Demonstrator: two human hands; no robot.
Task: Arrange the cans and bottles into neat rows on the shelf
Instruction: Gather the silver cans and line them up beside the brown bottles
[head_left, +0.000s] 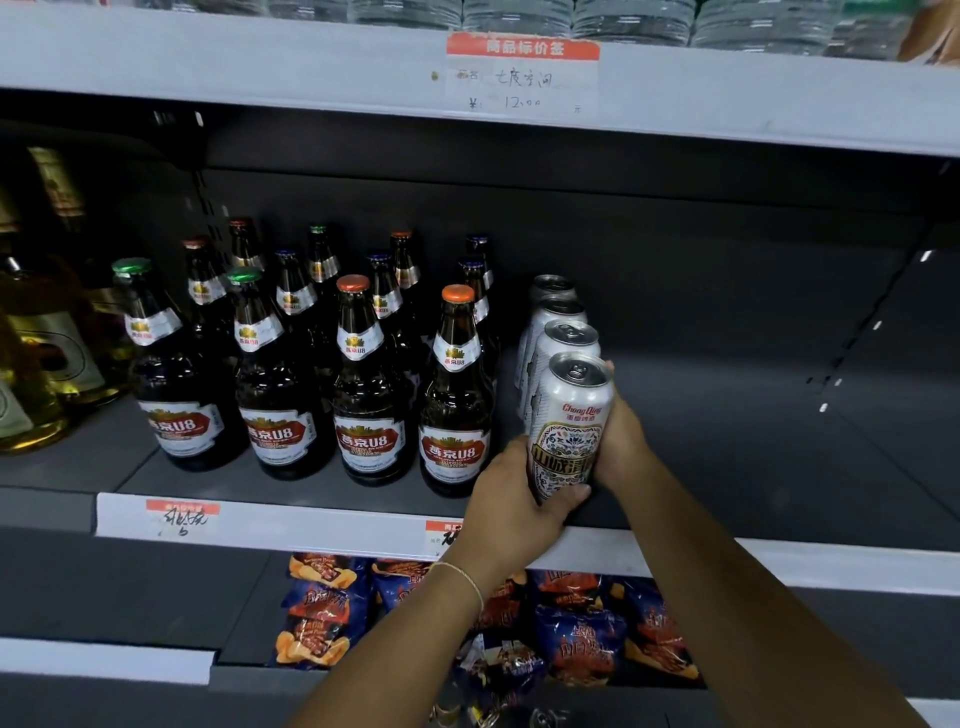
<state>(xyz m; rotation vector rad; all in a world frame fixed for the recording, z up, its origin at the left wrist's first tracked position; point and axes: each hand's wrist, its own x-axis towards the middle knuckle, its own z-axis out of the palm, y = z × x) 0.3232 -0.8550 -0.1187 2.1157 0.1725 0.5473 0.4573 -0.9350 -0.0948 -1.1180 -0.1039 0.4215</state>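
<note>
Head view: fingers (563, 496) of the left hand (511, 506) curl around the base of the front can (569, 421), while the right hand (621, 436) clasps its far side. It stands upright at the shelf (779, 467) edge, heading a row of three cans (561, 322), just right of brown bottles (363, 384).

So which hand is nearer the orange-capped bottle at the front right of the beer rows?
Left. The left hand grips the front can beside that orange-capped bottle; the right hand holds the can's far side.
</note>
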